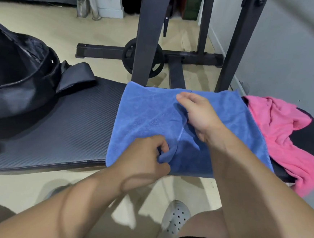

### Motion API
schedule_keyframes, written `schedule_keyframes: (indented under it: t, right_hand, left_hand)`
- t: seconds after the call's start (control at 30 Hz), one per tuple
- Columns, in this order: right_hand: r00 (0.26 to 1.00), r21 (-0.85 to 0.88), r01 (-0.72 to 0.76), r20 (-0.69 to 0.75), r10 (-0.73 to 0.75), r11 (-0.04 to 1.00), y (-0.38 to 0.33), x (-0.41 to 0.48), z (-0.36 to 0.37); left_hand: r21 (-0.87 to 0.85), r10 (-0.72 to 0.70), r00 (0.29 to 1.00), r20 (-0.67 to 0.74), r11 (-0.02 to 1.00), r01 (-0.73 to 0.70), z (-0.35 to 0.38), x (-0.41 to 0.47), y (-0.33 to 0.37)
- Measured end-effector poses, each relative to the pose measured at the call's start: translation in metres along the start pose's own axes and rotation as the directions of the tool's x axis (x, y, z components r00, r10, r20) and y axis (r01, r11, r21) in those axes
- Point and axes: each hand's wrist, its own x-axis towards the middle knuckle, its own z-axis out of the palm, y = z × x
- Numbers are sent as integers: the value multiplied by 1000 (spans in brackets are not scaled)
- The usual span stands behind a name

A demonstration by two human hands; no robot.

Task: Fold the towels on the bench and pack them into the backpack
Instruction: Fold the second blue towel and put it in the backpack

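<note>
The blue towel [148, 118] lies flat on the bench [67, 126], in the middle. The left hand [145, 155] pinches a fold of it near the front edge, with the fingers curled tight on the cloth. The right hand [198, 114] is farther back on the same fold. It looks like its fingers grip the cloth too, but they are partly hidden. The pink towel [279, 124] sits crumpled just right of the blue one. The backpack [14, 77] rests on the left end of the bench.
</note>
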Motion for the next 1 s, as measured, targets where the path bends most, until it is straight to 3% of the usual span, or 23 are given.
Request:
schedule_keyframes:
  t: [0.2, 0.37, 0.43, 0.5, 0.63, 0.73, 0.83, 1.0]
  right_hand:
    - [991, -15, 132, 39, -131, 991, -26, 5, 13]
    - [981, 120, 191, 2, -193, 974, -45, 12, 7]
    - [987, -39, 148, -52, -150, 988, -30, 16, 0]
    - [993, -195, 47, -97, -66, 980, -14, 14, -8]
    - [989, -152, -20, -146, -2, 988, -8, 9, -17]
    - [995, -281, -52, -101, 25, 958, -7, 1, -20]
    - [999, -413, -45, -27, 37, 909, -8, -9, -21]
    - [998, -590, -9, 39, 40, 807, -13, -20, -12]
  left_hand:
    - [-170, -28, 1000, -5, 985, 27, -14, -9, 19]
    - [-261, 19, 998, -62, 965, -34, -14, -9, 38]
    - [-159, 52, 991, -122, 985, -71, -13, -3, 36]
    - [46, 120, 963, -240, 993, -112, -16, 7, 23]
    - [367, 229, 881, -415, 928, -68, -27, 20, -13]
    - [500, 182, 893, -412, 865, 54, -24, 22, -30]
    - [609, 92, 942, -324, 782, 134, -10, 22, -36]
    - [709, 41, 968, -249, 688, 153, -4, 25, -47]
